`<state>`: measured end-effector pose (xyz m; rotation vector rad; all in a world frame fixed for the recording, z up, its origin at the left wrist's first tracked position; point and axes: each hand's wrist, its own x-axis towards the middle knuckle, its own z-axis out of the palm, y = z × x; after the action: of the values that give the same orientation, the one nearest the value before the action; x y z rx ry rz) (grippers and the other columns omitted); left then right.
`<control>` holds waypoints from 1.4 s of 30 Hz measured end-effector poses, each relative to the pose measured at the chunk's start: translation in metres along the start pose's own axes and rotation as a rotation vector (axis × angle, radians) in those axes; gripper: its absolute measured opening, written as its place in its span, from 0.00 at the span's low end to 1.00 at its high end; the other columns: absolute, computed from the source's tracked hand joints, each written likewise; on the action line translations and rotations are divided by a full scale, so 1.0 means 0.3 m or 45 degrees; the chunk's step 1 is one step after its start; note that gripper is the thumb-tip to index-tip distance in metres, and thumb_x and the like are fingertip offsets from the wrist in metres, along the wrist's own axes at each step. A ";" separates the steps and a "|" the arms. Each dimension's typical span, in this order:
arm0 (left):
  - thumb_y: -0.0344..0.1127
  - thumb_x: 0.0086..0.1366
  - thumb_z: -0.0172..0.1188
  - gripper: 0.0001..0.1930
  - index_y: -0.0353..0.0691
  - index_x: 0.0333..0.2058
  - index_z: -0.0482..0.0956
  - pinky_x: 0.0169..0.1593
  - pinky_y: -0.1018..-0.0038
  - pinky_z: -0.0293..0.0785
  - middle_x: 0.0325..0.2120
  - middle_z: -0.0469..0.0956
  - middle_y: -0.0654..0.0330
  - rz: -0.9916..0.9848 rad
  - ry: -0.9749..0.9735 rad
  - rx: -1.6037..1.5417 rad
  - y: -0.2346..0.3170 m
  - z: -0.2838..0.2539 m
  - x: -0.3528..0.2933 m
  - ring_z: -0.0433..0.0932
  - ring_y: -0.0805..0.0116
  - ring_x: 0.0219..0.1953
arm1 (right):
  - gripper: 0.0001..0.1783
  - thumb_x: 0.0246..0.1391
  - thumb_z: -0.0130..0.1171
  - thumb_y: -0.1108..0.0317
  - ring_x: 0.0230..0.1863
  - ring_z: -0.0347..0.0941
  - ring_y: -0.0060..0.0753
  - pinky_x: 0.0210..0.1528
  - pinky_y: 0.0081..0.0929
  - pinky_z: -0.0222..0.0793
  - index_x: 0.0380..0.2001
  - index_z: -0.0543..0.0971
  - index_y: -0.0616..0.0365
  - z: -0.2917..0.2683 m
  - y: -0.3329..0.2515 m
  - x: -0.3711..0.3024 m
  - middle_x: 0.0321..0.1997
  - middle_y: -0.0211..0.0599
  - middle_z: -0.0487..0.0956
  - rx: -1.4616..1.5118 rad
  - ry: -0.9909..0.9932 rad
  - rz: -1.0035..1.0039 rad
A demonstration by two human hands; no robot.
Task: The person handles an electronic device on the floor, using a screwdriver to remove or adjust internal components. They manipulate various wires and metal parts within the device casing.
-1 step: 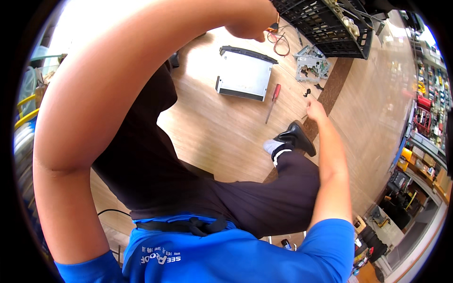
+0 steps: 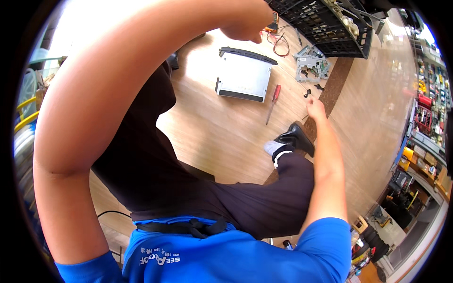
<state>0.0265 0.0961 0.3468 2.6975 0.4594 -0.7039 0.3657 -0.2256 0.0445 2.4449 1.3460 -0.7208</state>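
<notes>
My left hand [image 2: 247, 26] hangs at the top, its wrist bent and most of its fingers hidden behind it; one fingertip points down. Just beside it is an orange-and-black multimeter [image 2: 272, 22] with red and black leads [image 2: 281, 47]. Over the floor on the right, my right hand [image 2: 316, 109] has its fingers drawn together; what they hold, if anything, is too small to make out. Small black pieces [image 2: 308, 93] lie just beyond its fingertips. A flat silver drive-like unit [image 2: 245, 73] with a black front lies between my hands, and a red-handled screwdriver [image 2: 273, 101] rests beside it.
A black plastic crate [image 2: 325, 26] with metal parts stands at the upper right. Below it lies a grey metal frame [image 2: 311, 66] with small pieces. My black shoe [image 2: 297, 137] is near my right hand. Crowded shelves [image 2: 427, 113] line the far right.
My left hand has shifted slightly left, so more of the multimeter shows. My right forearm has moved a little to the left, while its hand stays nearly in place.
</notes>
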 end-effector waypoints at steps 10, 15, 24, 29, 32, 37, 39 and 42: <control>0.39 0.65 0.58 0.21 0.41 0.55 0.73 0.58 0.61 0.69 0.48 0.78 0.52 -0.054 0.194 0.074 0.098 0.140 0.026 0.76 0.55 0.52 | 0.11 0.54 0.59 0.65 0.42 0.79 0.52 0.46 0.42 0.73 0.37 0.81 0.60 0.283 -0.161 0.183 0.36 0.52 0.82 0.558 0.584 0.201; 0.38 0.65 0.58 0.20 0.42 0.55 0.73 0.59 0.63 0.69 0.48 0.78 0.53 -0.009 0.224 0.126 0.077 0.187 0.069 0.76 0.56 0.52 | 0.11 0.54 0.60 0.65 0.44 0.79 0.50 0.49 0.40 0.72 0.38 0.81 0.58 0.294 -0.165 0.258 0.39 0.50 0.82 0.535 0.473 0.347; 0.38 0.64 0.59 0.21 0.42 0.55 0.73 0.60 0.62 0.68 0.48 0.78 0.54 -0.007 0.227 0.122 0.104 0.180 0.081 0.75 0.56 0.53 | 0.08 0.55 0.55 0.69 0.45 0.77 0.55 0.49 0.44 0.72 0.33 0.79 0.62 0.329 -0.204 0.291 0.40 0.55 0.81 0.515 0.516 0.518; 0.39 0.65 0.59 0.21 0.42 0.55 0.73 0.59 0.62 0.68 0.48 0.78 0.54 -0.013 0.194 0.103 0.082 0.167 0.055 0.75 0.56 0.52 | 0.09 0.55 0.53 0.70 0.47 0.76 0.59 0.50 0.44 0.72 0.37 0.78 0.63 0.308 -0.279 0.264 0.41 0.57 0.80 0.577 0.424 0.606; 0.39 0.64 0.59 0.22 0.43 0.56 0.71 0.58 0.62 0.70 0.48 0.78 0.51 0.046 0.237 0.093 0.071 0.149 0.037 0.76 0.55 0.50 | 0.07 0.57 0.50 0.74 0.36 0.80 0.50 0.40 0.42 0.76 0.33 0.78 0.63 0.255 -0.332 0.260 0.33 0.51 0.82 0.674 0.656 0.474; 0.40 0.63 0.58 0.13 0.34 0.37 0.80 0.44 0.59 0.74 0.34 0.81 0.47 0.148 0.166 -0.031 0.037 0.050 0.004 0.79 0.50 0.40 | 0.06 0.63 0.54 0.68 0.20 0.69 0.19 0.22 0.20 0.69 0.33 0.74 0.59 -0.100 -0.522 0.178 0.25 0.30 0.77 1.904 0.283 -0.022; 0.35 0.60 0.59 0.10 0.33 0.32 0.83 0.37 0.60 0.76 0.30 0.82 0.47 0.042 0.087 -0.139 0.041 -0.001 -0.024 0.81 0.50 0.35 | 0.08 0.63 0.55 0.67 0.21 0.71 0.19 0.24 0.19 0.70 0.32 0.76 0.59 -0.330 -0.673 0.042 0.23 0.30 0.77 2.123 0.194 -0.361; 0.35 0.54 0.64 0.10 0.33 0.29 0.84 0.38 0.62 0.78 0.30 0.82 0.47 0.199 0.454 0.087 0.016 0.050 0.064 0.82 0.50 0.35 | 0.07 0.63 0.56 0.70 0.25 0.73 0.23 0.27 0.21 0.71 0.37 0.76 0.64 -0.599 -0.854 -0.176 0.29 0.35 0.78 2.178 0.049 -0.667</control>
<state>0.0381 0.0906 0.3254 2.8925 0.3040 -0.1978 0.1795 -0.0453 0.2276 2.9312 1.6837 -2.9021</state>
